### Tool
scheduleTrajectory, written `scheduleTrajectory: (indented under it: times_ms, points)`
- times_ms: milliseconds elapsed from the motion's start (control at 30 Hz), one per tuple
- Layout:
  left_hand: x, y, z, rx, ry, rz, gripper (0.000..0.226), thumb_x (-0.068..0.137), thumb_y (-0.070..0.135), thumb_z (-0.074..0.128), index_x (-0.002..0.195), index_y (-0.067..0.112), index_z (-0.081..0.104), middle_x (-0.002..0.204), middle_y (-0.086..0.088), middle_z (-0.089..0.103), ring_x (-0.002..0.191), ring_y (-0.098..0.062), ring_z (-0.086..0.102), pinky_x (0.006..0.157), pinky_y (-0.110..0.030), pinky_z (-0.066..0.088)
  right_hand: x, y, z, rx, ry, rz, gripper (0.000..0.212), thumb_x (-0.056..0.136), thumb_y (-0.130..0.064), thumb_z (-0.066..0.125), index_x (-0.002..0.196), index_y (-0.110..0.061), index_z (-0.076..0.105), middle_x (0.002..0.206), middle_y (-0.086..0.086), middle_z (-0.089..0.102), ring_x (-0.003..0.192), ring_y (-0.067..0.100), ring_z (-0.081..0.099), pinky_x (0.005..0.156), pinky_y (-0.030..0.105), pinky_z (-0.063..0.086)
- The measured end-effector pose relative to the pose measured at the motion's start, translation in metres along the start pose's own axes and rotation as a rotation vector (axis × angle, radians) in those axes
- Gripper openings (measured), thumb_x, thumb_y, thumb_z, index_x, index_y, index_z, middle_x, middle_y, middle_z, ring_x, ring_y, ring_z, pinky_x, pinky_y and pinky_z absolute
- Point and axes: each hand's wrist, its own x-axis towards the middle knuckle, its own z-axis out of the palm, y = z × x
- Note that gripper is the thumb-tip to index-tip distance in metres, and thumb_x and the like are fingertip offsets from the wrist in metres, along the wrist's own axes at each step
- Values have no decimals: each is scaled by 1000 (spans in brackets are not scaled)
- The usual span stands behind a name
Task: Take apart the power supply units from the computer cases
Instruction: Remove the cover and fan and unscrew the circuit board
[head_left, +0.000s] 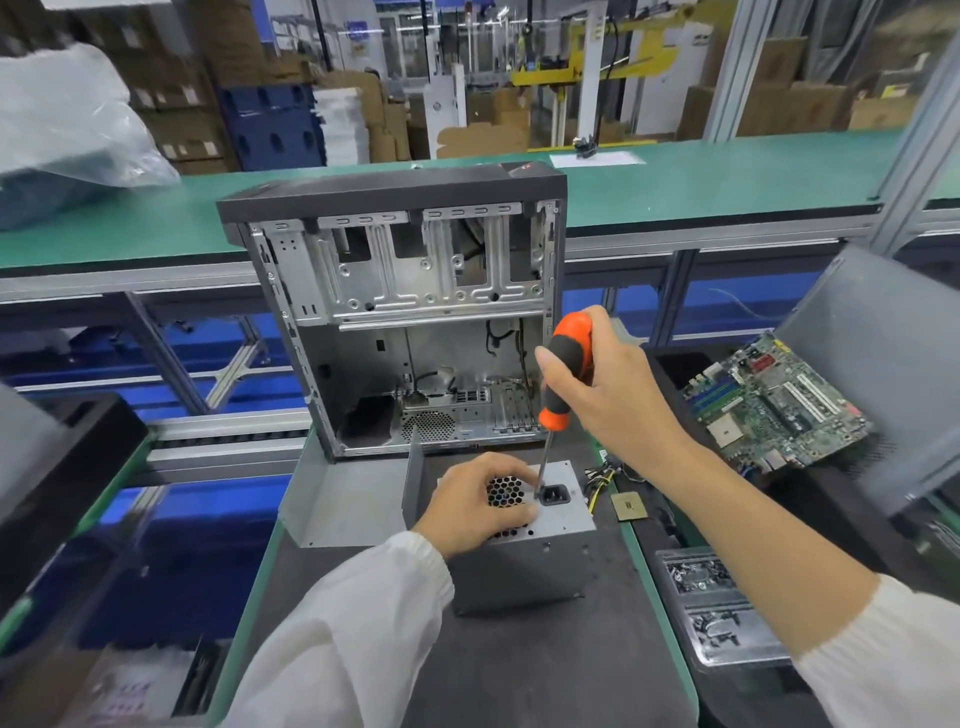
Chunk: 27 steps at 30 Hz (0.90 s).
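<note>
A grey power supply unit (561, 519) stands on the dark mat in front of me, its socket face turned up. My left hand (475, 501) grips its top over the honeycomb fan grille. My right hand (605, 384) holds an orange and black screwdriver (563, 374) upright, its tip resting on the top face just left of the black power socket (555, 494). Behind the unit stands an open, stripped computer case (415, 322) with bare metal bays.
A loose grey side panel (343, 499) lies left of the unit. A green motherboard (774, 405) leans on a grey panel at right. A CPU chip (628, 506), yellow-black cables (597, 480) and a clear tray of screws (711, 608) sit to the right.
</note>
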Motion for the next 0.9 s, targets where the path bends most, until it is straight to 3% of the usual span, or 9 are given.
scheduleTrajectory:
  times_ms: [167,300,433,533,600,667,800,900]
  points:
    - [-1,1,0,14,3,-21,26,78,36,77,104,38,70,122,22,60,121,-7,52,109,-45,35,2,1,-2,63,-49,46,22,93,-33,58,85,-29,37,70,-4,54,54,0,52,49,9,40]
    - [-2,2,0,8,5,-28,25,78,36,77,102,36,70,122,21,60,122,-10,51,109,-45,35,4,-3,-2,31,-115,73,25,93,-35,58,91,-20,39,68,-5,52,47,2,52,46,14,43]
    - [-2,3,-1,20,-10,-10,23,81,27,74,102,32,70,124,17,61,122,-10,52,110,-44,33,24,-17,-17,-22,-394,192,29,87,-36,67,87,-24,40,56,1,67,46,12,66,46,25,55]
    - [0,4,-3,-28,-30,-11,25,85,10,64,102,28,69,125,12,62,125,-8,50,113,-42,31,47,-29,-30,-104,-577,257,33,81,-33,76,90,-17,48,67,6,71,54,19,70,52,33,59]
    - [3,9,-3,-161,-34,25,30,87,1,57,107,21,69,124,8,64,122,-4,53,110,-32,38,60,-36,-32,-151,-709,263,34,78,-30,79,91,-16,51,68,11,71,55,23,71,51,35,59]
    - [5,15,-2,-321,-35,102,29,91,2,57,113,19,67,122,6,66,115,-2,57,97,-21,46,70,-43,-33,-209,-818,255,33,77,-26,80,94,-14,54,66,11,71,56,25,71,51,34,59]
    - [7,16,5,-568,25,197,24,101,17,49,116,13,67,111,-4,72,109,-19,66,97,-28,49,84,-50,-38,-457,-934,166,24,83,-19,74,98,-18,54,57,-3,68,54,16,70,55,27,58]
    - [11,13,7,-610,62,201,25,100,13,49,111,16,71,104,-6,74,102,-21,69,91,-24,50,84,-57,-33,-526,-1025,-48,25,84,-7,70,94,-24,55,76,-9,63,47,1,61,55,22,51]
